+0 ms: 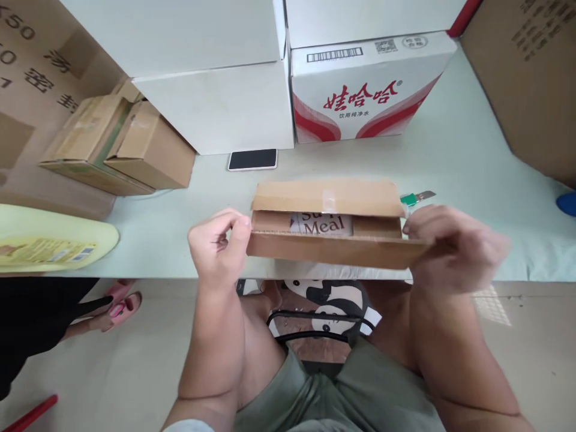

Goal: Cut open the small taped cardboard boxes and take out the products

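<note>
Brown rectangular cardboard box (328,251), flaps parted over a pale printed packet (321,225), sits between your hands at the pale green tabletop's (459,150) near edge. Your left hand (218,246) pinches its left end; your right hand (454,246) blurs, so its grip can't be told. Uneven pulling could tear a flap; straying right risks the green-handled knife's (417,198) bare blade.

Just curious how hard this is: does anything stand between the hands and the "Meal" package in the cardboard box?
Yes, partly. The far flap covers the top of the "Meal" package, the near flap its bottom; a strip shows between. The left hand and right hand are at opposite ends.
</note>
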A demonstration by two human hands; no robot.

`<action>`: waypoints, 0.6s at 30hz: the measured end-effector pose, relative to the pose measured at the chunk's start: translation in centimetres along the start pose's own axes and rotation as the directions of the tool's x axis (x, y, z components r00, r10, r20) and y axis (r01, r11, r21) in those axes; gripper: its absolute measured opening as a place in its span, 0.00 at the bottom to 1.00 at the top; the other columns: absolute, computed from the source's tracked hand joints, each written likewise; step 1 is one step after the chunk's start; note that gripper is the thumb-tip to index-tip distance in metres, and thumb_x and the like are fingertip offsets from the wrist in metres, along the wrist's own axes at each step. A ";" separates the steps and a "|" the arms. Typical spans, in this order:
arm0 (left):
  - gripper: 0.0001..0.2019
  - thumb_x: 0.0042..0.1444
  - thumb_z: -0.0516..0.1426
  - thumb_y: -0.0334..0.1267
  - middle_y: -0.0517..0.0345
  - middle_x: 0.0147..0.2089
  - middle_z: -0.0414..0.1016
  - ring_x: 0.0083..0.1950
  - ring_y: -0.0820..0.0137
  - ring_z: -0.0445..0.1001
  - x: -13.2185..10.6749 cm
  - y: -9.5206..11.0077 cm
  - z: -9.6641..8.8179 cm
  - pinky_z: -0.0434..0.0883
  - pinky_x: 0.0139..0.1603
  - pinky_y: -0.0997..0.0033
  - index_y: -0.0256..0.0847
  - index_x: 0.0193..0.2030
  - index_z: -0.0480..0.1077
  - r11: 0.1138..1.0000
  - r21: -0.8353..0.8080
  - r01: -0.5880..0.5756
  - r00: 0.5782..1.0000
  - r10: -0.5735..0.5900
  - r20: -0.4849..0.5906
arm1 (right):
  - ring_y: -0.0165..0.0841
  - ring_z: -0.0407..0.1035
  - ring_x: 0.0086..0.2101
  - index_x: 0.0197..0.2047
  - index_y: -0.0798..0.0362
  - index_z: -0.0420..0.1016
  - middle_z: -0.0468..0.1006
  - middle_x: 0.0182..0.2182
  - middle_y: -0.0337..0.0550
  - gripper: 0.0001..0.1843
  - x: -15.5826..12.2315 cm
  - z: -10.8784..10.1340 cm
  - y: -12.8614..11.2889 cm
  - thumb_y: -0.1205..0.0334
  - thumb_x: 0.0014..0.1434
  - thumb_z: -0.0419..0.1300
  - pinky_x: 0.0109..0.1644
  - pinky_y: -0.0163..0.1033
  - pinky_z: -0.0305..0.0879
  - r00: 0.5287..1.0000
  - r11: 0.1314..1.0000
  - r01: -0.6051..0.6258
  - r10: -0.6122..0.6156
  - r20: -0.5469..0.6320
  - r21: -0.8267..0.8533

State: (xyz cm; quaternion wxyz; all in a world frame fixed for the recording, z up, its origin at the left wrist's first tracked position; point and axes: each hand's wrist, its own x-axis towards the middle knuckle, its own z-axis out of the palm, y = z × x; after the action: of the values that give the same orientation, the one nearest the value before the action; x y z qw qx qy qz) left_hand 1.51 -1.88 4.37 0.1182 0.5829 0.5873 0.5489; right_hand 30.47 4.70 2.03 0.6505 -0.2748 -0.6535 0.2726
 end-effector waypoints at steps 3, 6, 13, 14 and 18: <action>0.20 0.67 0.55 0.38 0.59 0.22 0.73 0.25 0.70 0.72 -0.1 0.8 -1.6 0.67 0.28 0.67 0.42 0.22 0.71 0.992 -0.122 0.033 0.955 0.004 0.296 | 0.32 0.70 0.24 0.25 0.49 0.70 0.74 0.21 0.37 0.23 1.2 -0.9 -1.3 0.61 0.73 0.48 0.33 0.45 0.62 0.889 0.991 0.096 -0.126 0.441 0.089; 0.18 0.69 0.53 0.37 0.54 0.33 0.83 0.37 0.65 0.82 0.1 2.1 -3.1 0.77 0.39 0.65 0.42 0.31 0.79 0.999 0.008 0.046 0.845 -0.043 0.532 | 0.28 0.70 0.23 0.27 0.49 0.68 0.76 0.23 0.33 0.20 2.2 -2.2 -4.0 0.66 0.74 0.51 0.37 0.46 0.60 0.700 0.966 0.161 0.033 0.713 -0.203; 0.21 0.70 0.50 0.42 0.48 0.76 0.67 0.78 0.48 0.64 0.2 2.9 -4.9 0.63 0.78 0.42 0.44 0.63 0.76 0.978 0.200 -0.060 0.751 -0.088 0.654 | 0.42 0.75 0.60 0.49 0.45 0.75 0.83 0.56 0.43 0.12 1.7 -2.7 -7.1 0.62 0.73 0.50 0.67 0.53 0.61 0.687 0.854 0.221 0.207 0.697 -0.471; 0.23 0.69 0.51 0.44 0.49 0.81 0.60 0.82 0.45 0.55 0.1 2.4 -5.0 0.56 0.81 0.36 0.45 0.67 0.73 0.978 0.200 -0.065 0.741 -0.087 0.666 | 0.46 0.71 0.65 0.53 0.45 0.74 0.78 0.64 0.45 0.13 1.5 -2.7 -6.9 0.60 0.72 0.51 0.71 0.57 0.59 0.685 0.847 0.215 0.224 0.693 -0.486; 0.32 0.68 0.52 0.56 0.60 0.87 0.33 0.86 0.41 0.29 0.3 0.2 -5.3 0.39 0.83 0.28 0.52 0.76 0.64 0.998 0.041 -0.041 0.637 -0.005 0.771 | 0.56 0.48 0.77 0.64 0.43 0.72 0.50 0.80 0.43 0.22 1.4 -2.8 -5.8 0.51 0.72 0.51 0.77 0.69 0.50 0.640 0.883 0.165 0.243 0.729 -0.439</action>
State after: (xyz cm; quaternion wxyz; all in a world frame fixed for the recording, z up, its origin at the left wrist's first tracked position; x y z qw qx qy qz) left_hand -2.53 -4.39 6.63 0.3358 0.7700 0.4899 0.2332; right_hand 33.24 1.66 7.16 0.2188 -0.2956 -0.9055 0.2117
